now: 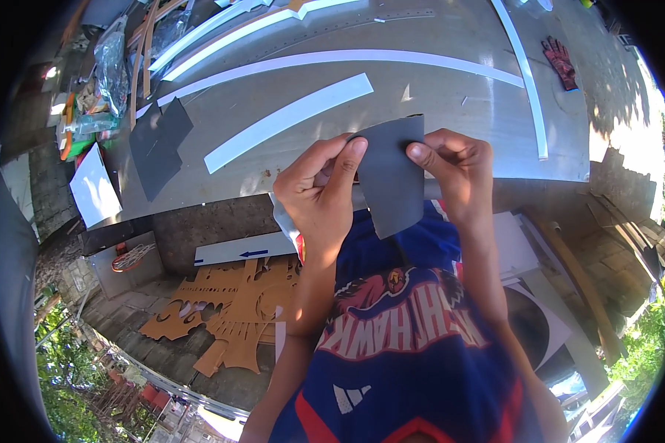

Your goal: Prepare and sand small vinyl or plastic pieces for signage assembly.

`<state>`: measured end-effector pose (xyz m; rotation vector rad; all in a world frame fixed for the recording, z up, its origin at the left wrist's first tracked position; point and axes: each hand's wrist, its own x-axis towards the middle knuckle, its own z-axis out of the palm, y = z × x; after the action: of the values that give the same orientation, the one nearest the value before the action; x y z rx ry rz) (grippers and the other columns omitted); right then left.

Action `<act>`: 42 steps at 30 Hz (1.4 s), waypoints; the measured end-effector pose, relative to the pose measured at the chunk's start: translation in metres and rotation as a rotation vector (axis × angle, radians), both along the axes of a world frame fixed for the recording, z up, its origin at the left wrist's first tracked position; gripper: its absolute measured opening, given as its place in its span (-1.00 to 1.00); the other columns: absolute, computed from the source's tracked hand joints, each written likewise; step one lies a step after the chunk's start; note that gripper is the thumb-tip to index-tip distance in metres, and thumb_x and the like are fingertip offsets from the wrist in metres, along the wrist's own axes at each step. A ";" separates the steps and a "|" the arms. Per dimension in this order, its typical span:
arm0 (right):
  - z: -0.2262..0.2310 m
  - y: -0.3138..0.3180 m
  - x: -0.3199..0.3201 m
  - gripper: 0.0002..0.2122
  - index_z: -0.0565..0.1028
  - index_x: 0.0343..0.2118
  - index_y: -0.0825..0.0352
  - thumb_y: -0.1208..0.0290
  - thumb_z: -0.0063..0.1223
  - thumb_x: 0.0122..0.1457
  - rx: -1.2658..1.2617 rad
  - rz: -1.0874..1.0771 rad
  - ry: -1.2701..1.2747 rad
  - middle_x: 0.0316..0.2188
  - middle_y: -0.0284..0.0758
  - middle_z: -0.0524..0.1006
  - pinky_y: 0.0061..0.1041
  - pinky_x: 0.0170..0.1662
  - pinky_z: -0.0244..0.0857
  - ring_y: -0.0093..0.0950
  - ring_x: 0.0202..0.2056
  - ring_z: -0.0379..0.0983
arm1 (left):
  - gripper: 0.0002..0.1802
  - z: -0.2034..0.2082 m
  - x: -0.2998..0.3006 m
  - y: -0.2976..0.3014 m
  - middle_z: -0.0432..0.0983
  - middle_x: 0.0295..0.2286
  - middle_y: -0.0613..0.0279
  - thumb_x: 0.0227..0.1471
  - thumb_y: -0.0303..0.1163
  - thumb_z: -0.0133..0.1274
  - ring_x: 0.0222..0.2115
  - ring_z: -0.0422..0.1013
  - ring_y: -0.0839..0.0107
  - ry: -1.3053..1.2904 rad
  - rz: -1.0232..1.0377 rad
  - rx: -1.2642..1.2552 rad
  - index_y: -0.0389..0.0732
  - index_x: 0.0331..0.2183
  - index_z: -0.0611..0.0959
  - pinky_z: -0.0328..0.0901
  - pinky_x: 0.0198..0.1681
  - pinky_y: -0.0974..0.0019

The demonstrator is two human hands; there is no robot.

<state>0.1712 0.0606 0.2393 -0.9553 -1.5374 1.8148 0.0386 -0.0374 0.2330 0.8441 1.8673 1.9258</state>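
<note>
A dark grey sheet of what looks like sandpaper (391, 181) is held up in front of my chest, over the near edge of the table. My left hand (319, 181) pinches its upper left edge, thumb on the face toward me. On the opposite side, my right hand (462, 173) grips the upper right edge between thumb and curled fingers. The sheet's lower edge hangs free and looks uneven. More dark sheets (161, 144) lie on the table at the left. Beyond my left hand rests a short white curved strip (288, 122).
The grey table (451, 111) carries a long white curved strip (332, 57), a straight white strip (524, 81) and a steel ruler (347, 28). A red glove (560, 65) lies far right, a plastic bag (111, 77) far left. Cut-out brown boards (233, 314) lie on the ground below.
</note>
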 end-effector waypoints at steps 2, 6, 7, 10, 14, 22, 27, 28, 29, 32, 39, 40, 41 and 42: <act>0.001 -0.003 -0.003 -0.83 0.60 -0.39 0.52 0.46 0.22 0.14 -0.008 -0.021 0.001 -0.51 -0.28 0.61 -0.64 -0.34 0.34 -0.63 -0.44 0.48 | -0.91 0.000 0.000 0.001 0.41 -0.68 0.44 0.02 -0.55 0.23 -0.68 0.16 0.79 0.009 0.006 -0.006 -0.39 -0.39 0.70 -0.07 -0.64 0.62; -0.005 -0.002 0.000 -0.83 0.61 -0.44 0.52 0.47 0.21 0.15 -0.029 0.072 -0.023 -0.52 -0.30 0.60 -0.64 -0.35 0.33 -0.66 -0.45 0.45 | -0.91 -0.002 -0.003 0.002 0.41 -0.68 0.44 0.02 -0.56 0.22 -0.68 0.15 0.80 0.012 0.069 0.058 -0.41 -0.39 0.69 -0.07 -0.63 0.62; -0.005 -0.003 -0.001 -0.83 0.61 -0.44 0.52 0.47 0.21 0.15 -0.027 0.072 -0.021 -0.52 -0.30 0.60 -0.64 -0.35 0.33 -0.66 -0.45 0.45 | -0.91 -0.004 -0.004 0.002 0.41 -0.68 0.44 0.02 -0.57 0.22 -0.68 0.15 0.80 -0.008 0.063 0.080 -0.41 -0.39 0.69 -0.06 -0.63 0.63; -0.003 -0.004 -0.002 -0.82 0.61 -0.41 0.53 0.46 0.22 0.14 -0.041 0.022 0.012 -0.53 -0.32 0.59 -0.65 -0.37 0.30 -0.67 -0.46 0.42 | -0.90 -0.005 -0.003 0.002 0.43 -0.68 0.42 0.03 -0.56 0.22 -0.68 0.17 0.80 -0.057 0.057 0.096 -0.43 -0.38 0.69 -0.05 -0.63 0.63; -0.009 0.000 0.003 -0.80 0.62 -0.39 0.51 0.41 0.26 0.11 -0.026 0.109 -0.079 -0.57 -0.35 0.59 -0.64 -0.42 0.27 -0.70 -0.51 0.39 | -0.89 -0.005 -0.006 0.001 0.47 -0.67 0.38 0.03 -0.56 0.22 -0.67 0.23 0.78 -0.068 0.103 0.088 -0.42 -0.37 0.69 -0.01 -0.62 0.64; -0.020 -0.006 0.000 -0.77 0.64 -0.37 0.48 0.35 0.28 0.10 -0.054 0.065 -0.131 -0.58 -0.32 0.60 -0.64 -0.44 0.27 -0.70 -0.52 0.41 | -0.89 -0.005 -0.007 0.001 0.54 -0.63 0.29 0.05 -0.53 0.20 -0.63 0.35 0.69 -0.090 0.166 0.051 -0.41 -0.37 0.69 0.19 -0.56 0.59; -0.004 -0.005 0.002 -0.77 0.63 -0.39 0.50 0.36 0.26 0.12 -0.136 0.161 -0.265 -0.58 -0.30 0.59 -0.65 -0.50 0.31 -0.66 -0.52 0.47 | -0.88 0.001 -0.010 0.000 0.55 -0.58 0.24 0.06 -0.53 0.18 -0.60 0.38 0.60 -0.188 0.153 0.115 -0.43 -0.38 0.67 0.24 -0.52 0.54; -0.005 -0.005 0.001 -0.77 0.63 -0.39 0.50 0.36 0.26 0.12 -0.136 0.161 -0.264 -0.58 -0.30 0.59 -0.65 -0.50 0.31 -0.66 -0.52 0.47 | -0.87 0.001 -0.010 -0.002 0.55 -0.54 0.22 0.07 -0.53 0.16 -0.57 0.40 0.56 -0.196 0.134 0.108 -0.44 -0.38 0.67 0.27 -0.50 0.50; -0.006 -0.006 0.001 -0.77 0.62 -0.40 0.50 0.36 0.26 0.12 -0.144 0.150 -0.209 -0.59 -0.30 0.59 -0.64 -0.49 0.31 -0.65 -0.51 0.48 | -0.87 0.000 -0.011 -0.002 0.55 -0.54 0.22 0.07 -0.53 0.16 -0.57 0.40 0.56 -0.196 0.133 0.108 -0.44 -0.38 0.67 0.27 -0.50 0.50; -0.013 -0.005 0.005 -0.78 0.62 -0.41 0.50 0.38 0.25 0.12 -0.048 0.169 -0.147 -0.59 -0.30 0.59 -0.63 -0.45 0.32 -0.64 -0.50 0.50 | -0.87 -0.004 -0.014 -0.003 0.56 -0.54 0.22 0.08 -0.53 0.16 -0.57 0.39 0.57 -0.166 0.159 0.094 -0.44 -0.37 0.67 0.26 -0.50 0.51; -0.013 -0.009 0.006 -0.87 0.64 -0.39 0.46 0.49 0.26 0.07 -0.040 0.121 -0.149 -0.51 -0.29 0.62 -0.59 -0.30 0.34 -0.64 -0.43 0.48 | -0.87 0.000 -0.012 0.000 0.54 -0.61 0.24 0.05 -0.53 0.20 -0.62 0.37 0.61 -0.227 0.143 0.183 -0.44 -0.39 0.66 0.23 -0.56 0.56; -0.012 -0.008 0.006 -0.87 0.64 -0.39 0.46 0.49 0.26 0.07 -0.039 0.120 -0.149 -0.51 -0.29 0.62 -0.59 -0.30 0.34 -0.64 -0.43 0.48 | -0.88 -0.001 -0.012 0.000 0.54 -0.61 0.24 0.04 -0.54 0.20 -0.62 0.37 0.61 -0.216 0.134 0.198 -0.44 -0.38 0.66 0.23 -0.56 0.57; -0.012 -0.007 0.008 -0.87 0.64 -0.38 0.46 0.49 0.26 0.07 -0.008 0.165 -0.177 -0.50 -0.28 0.62 -0.59 -0.28 0.35 -0.64 -0.42 0.48 | -0.88 -0.001 -0.013 0.000 0.54 -0.61 0.24 0.04 -0.54 0.20 -0.62 0.37 0.61 -0.215 0.135 0.197 -0.44 -0.38 0.66 0.23 -0.56 0.57; -0.011 -0.005 0.009 -0.86 0.64 -0.37 0.46 0.49 0.26 0.07 0.024 0.208 -0.206 -0.48 -0.27 0.63 -0.59 -0.27 0.36 -0.63 -0.42 0.48 | -0.89 -0.002 -0.014 -0.001 0.53 -0.62 0.26 0.04 -0.55 0.21 -0.62 0.35 0.65 -0.178 0.136 0.184 -0.43 -0.39 0.67 0.20 -0.57 0.59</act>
<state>0.1800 0.0558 0.2281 -1.0301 -1.8406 1.8815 0.0249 -0.0383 0.2310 0.5868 1.7026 2.2031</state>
